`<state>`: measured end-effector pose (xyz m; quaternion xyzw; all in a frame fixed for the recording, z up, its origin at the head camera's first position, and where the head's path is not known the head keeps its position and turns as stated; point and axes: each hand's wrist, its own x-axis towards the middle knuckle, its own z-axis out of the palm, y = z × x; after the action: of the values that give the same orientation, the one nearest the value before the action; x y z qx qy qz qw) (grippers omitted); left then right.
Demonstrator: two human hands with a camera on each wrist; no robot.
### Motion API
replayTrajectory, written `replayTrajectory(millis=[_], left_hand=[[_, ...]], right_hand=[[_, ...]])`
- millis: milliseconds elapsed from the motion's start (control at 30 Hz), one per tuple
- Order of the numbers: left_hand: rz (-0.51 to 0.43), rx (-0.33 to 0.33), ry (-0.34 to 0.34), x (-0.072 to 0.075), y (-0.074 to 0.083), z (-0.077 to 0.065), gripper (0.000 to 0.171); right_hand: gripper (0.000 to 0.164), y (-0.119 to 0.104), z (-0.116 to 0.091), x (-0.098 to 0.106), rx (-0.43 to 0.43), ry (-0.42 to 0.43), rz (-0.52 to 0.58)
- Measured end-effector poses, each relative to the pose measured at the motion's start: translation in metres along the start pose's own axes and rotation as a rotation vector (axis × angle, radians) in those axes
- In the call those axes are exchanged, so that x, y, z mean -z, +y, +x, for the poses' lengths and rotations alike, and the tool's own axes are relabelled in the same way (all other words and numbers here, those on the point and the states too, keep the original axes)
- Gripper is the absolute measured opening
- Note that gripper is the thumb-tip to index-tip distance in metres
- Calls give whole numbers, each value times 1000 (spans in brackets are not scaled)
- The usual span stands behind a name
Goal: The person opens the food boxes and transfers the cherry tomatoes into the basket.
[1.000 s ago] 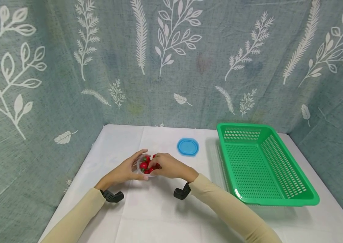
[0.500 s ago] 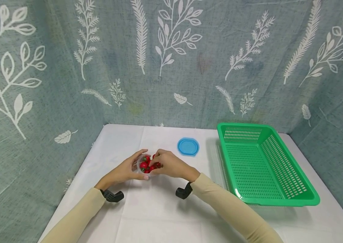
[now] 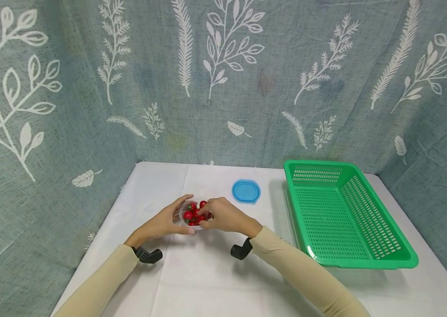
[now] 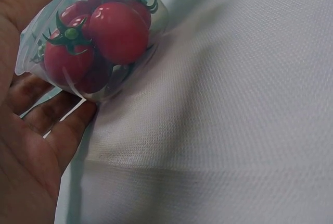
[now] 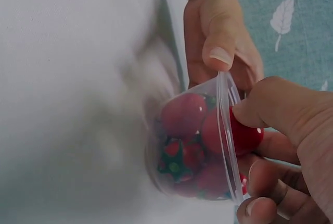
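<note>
In the head view, a clear plastic container (image 3: 181, 217) full of red cherry tomatoes (image 3: 188, 215) stands on the white table. My left hand (image 3: 163, 221) holds it from the left, thumb near its front and fingers round the far side. My right hand (image 3: 228, 215) reaches over the rim from the right. Seen from the right wrist, its thumb and fingers pinch a cherry tomato (image 5: 246, 133) at the container's mouth. The left wrist view shows several tomatoes with green stalks (image 4: 71, 33) through the plastic; the container's top is cut off there.
A blue lid (image 3: 246, 191) lies on the table behind and right of the container. To the right stands a large green plastic basket (image 3: 304, 229) with slotted walls. A grey-green leaf-patterned curtain (image 3: 207, 127) hangs behind the table and along its sides.
My right hand has drawn slightly to the right over the container, and more of the tomatoes show beside its fingers. The left hand and container stay in place.
</note>
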<state>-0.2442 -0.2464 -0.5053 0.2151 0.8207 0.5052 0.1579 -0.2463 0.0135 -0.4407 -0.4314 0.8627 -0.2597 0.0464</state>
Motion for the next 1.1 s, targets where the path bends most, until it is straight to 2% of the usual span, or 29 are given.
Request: replayTrajectory(millis=[167, 400, 600, 833, 1100], left_hand=[[8, -8, -2, 0, 3, 0, 110], [8, -13, -3, 0, -1, 1, 110], [4, -6, 0, -2, -3, 2, 111], [-13, -11, -7, -1, -4, 2, 112], [10, -4, 12, -1, -2, 3, 111]], right_hand=[[21, 2, -2, 1, -28, -13, 19], [24, 3, -4, -3, -99, -18, 61], [23, 5, -6, -3, -85, 10, 105], [28, 0, -8, 6, -91, 63, 145], [27, -8, -15, 28, -98, 112, 184]])
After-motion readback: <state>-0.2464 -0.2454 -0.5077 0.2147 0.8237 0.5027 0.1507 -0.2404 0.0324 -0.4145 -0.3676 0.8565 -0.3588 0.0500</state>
